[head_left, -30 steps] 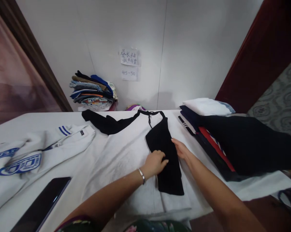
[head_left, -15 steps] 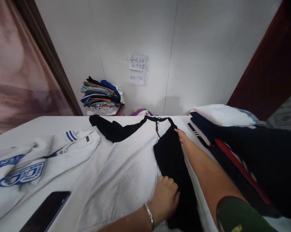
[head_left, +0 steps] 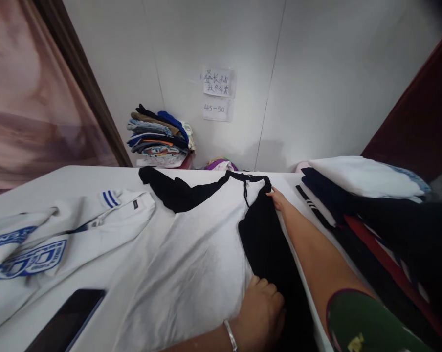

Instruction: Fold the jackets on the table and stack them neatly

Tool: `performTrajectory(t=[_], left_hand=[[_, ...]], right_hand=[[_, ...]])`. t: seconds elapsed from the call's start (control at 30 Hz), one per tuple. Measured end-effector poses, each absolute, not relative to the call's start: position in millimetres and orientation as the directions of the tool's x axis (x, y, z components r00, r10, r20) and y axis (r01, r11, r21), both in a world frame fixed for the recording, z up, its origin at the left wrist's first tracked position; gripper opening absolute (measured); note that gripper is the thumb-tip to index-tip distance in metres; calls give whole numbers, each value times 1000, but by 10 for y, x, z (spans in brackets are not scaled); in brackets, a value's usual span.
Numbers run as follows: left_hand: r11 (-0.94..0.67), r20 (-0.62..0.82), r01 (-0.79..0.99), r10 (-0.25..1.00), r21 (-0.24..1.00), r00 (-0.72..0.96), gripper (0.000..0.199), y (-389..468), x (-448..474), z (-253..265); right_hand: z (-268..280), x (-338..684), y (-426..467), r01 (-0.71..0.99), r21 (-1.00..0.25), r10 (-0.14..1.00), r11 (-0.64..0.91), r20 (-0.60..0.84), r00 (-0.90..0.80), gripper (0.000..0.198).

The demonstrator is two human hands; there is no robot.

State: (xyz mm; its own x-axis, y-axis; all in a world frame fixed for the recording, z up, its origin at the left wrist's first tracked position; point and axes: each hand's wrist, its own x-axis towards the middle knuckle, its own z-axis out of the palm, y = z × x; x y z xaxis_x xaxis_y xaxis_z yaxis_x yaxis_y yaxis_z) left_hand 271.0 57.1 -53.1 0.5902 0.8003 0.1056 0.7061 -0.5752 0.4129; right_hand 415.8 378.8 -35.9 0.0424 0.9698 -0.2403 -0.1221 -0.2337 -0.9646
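A white sweatshirt with black sleeves (head_left: 193, 249) lies spread on the table, its black neckline at the far end and a dark cord hanging near the collar. One black sleeve (head_left: 268, 239) is laid down along the right side of the body; the other stretches out to the far left. My right hand (head_left: 276, 198) pinches the fabric at the right shoulder, just below the collar. Nearer to me, my left hand (head_left: 261, 308), with a silver bangle at the wrist, is closed on the same sleeve's inner edge; its fingertips are hidden.
On the left lie a white garment with blue lettering (head_left: 107, 234) and a black phone (head_left: 69, 318). Folded clothes (head_left: 367, 178) are piled along the right side. Behind the table's far edge stands another stack of clothes (head_left: 160, 134). Paper notes (head_left: 219, 95) hang on the wall.
The view has shifted slightly. My left hand sits a little lower and farther right along the sleeve. My right hand stays at the shoulder.
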Motion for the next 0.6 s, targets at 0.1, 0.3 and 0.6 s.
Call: performTrajectory(t=[0.1, 0.3, 0.6], left_hand=[[-583, 115, 689, 793, 431, 599, 15, 577, 2706, -540], [-509, 98, 649, 823, 566, 560, 16, 613, 2675, -484], [-132, 128, 736, 990, 664, 62, 30, 1709, 2379, 48]], right_hand=[[-308, 4187, 3652, -114, -956, 957, -271, -280, 74, 91], [-291, 4296, 3079, -83, -943, 943, -321, -327, 69, 94], [-323, 4437, 2379, -64, -943, 945, -327, -327, -7, 96]])
